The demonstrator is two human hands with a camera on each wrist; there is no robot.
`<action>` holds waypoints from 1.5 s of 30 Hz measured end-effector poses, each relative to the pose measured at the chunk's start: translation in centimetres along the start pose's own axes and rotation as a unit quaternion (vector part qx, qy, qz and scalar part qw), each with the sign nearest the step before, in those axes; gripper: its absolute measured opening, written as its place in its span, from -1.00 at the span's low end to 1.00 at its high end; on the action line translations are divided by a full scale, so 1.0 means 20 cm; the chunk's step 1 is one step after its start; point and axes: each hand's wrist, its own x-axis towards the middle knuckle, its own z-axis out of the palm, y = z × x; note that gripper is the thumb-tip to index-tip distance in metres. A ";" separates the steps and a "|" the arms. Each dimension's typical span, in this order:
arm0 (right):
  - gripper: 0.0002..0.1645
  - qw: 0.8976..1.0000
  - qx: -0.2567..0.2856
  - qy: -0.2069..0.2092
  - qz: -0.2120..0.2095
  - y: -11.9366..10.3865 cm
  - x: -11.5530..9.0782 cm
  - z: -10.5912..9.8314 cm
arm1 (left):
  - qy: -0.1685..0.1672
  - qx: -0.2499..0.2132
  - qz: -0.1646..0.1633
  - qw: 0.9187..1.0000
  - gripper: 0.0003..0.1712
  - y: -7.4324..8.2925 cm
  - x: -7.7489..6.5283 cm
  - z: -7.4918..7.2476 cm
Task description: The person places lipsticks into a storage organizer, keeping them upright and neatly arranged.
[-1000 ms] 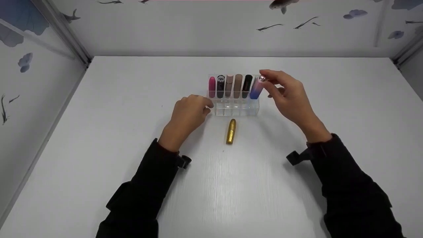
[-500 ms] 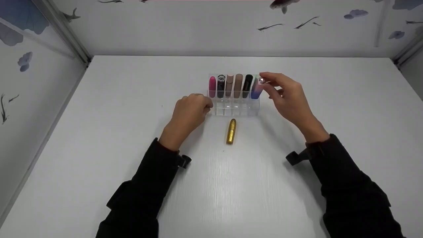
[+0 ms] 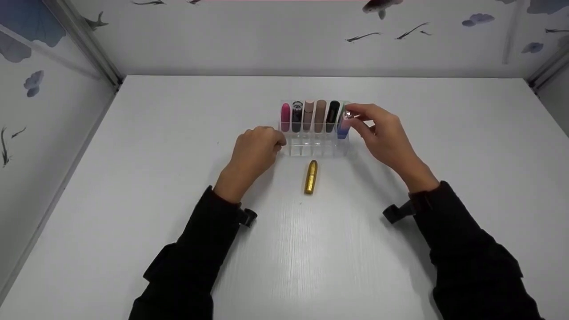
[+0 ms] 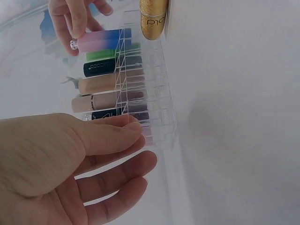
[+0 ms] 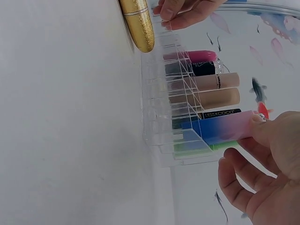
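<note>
A clear plastic lipstick holder (image 3: 319, 149) stands on the table, its back row filled with several upright tubes. My right hand (image 3: 386, 135) pinches the jewelled top of a pink-to-blue lipstick (image 5: 222, 127), whose blue lower end is at the holder's right end. In the right wrist view it sits in front of a green tube (image 5: 218, 146), slightly tilted. At the opposite end my left hand (image 3: 258, 149) holds the holder's edge between thumb and index finger, the other fingers loosely bent. A gold lipstick (image 3: 311, 177) lies on the table in front of the holder.
Along the back row stand a pink tube (image 3: 285, 116), a black one with a patterned top (image 3: 297, 115), beige and brown tubes, and another black tube (image 3: 332, 115). Printed white panels border the white table (image 3: 178, 111) at the back and left.
My right hand has come down and slightly left, toward me, bringing the pink-to-blue lipstick lower at the holder's right end. The left hand and the gold lipstick have stayed put.
</note>
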 end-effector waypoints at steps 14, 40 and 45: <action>-0.61 1.000 0.020 -0.010 0.011 0.01 0.00 0.01 | -0.002 -0.006 0.006 1.000 -0.81 0.00 0.00 0.00; -0.55 1.000 0.008 -0.020 0.014 0.02 0.00 0.04 | 0.013 0.011 0.020 1.000 -0.84 0.00 -0.01 0.01; -0.51 0.999 0.012 -0.024 0.022 0.02 0.00 0.03 | 0.012 0.009 0.017 1.000 -0.84 0.00 -0.01 0.01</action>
